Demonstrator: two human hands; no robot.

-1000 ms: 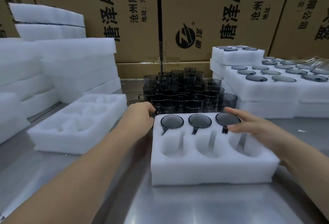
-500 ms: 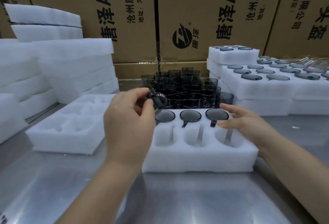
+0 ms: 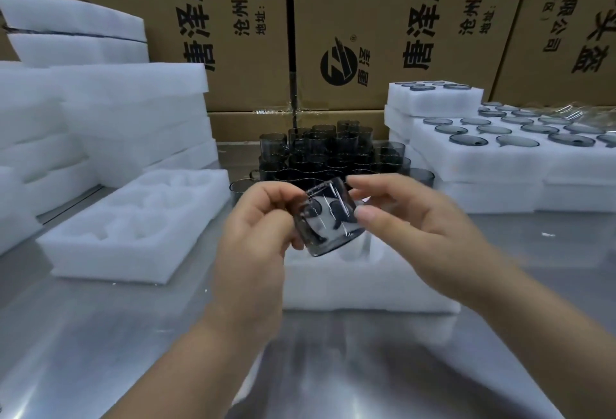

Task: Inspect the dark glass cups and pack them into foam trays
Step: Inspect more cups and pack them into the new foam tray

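Above the steel table (image 3: 100, 335), both hands (image 3: 260, 225) (image 3: 410, 228) hold one dark glass cup (image 3: 328, 217).

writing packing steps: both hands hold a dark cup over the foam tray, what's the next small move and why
Probably lower the cup into the foam tray just beneath: left hand and right hand hold it tilted above the tray, not yet seated.

Walled in at the back by brown cardboard cartons (image 3: 383, 12) printed with black Chinese characters and a round logo (image 3: 337, 66) (clear tape (image 3: 283, 111) across one seam). Below, a steel tabletop (image 3: 100, 335) with soft reflections.
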